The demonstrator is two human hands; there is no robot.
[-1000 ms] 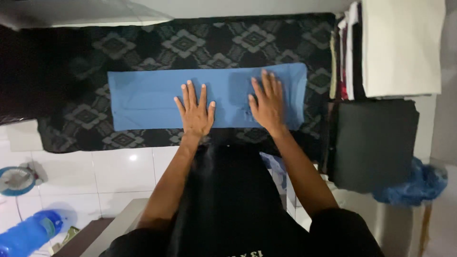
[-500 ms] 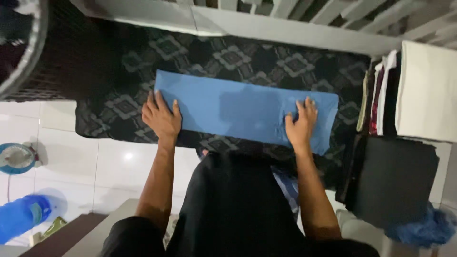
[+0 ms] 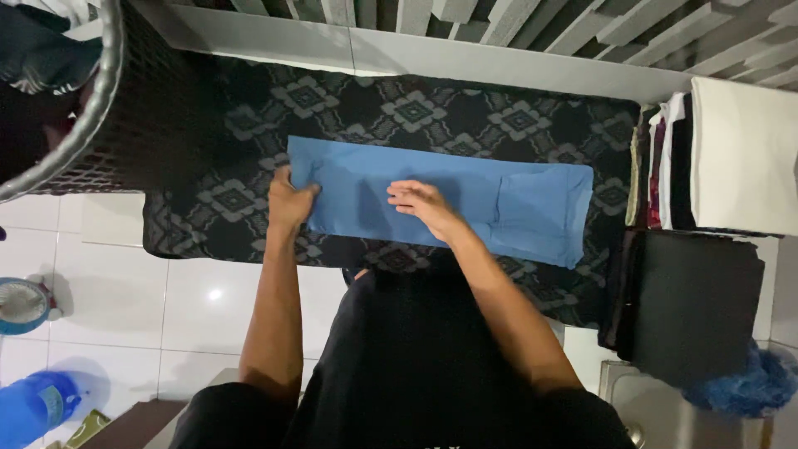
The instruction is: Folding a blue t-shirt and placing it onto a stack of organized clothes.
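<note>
A blue cloth [image 3: 515, 204], folded into a long strip, lies across a dark patterned rug [image 3: 399, 108]. My left hand [image 3: 289, 199] grips the strip's left end, with the fingers curled around its edge. Near the strip's middle my right hand [image 3: 420, 201] rests flat on the cloth with its fingers apart. My dark-clothed lap fills the lower middle of the view.
A dark mesh laundry basket [image 3: 75, 116] stands at the top left. Folded clothes in stacks [image 3: 740, 158] and a black folded pile [image 3: 694, 303] sit at the right. A blue bottle [image 3: 33, 407] and a round blue object [image 3: 21, 306] lie on the white tile floor at the left.
My right hand has moved from the strip's right end to its middle. My left hand went from lying flat by the left end to gripping that edge. The view shifted a little.
</note>
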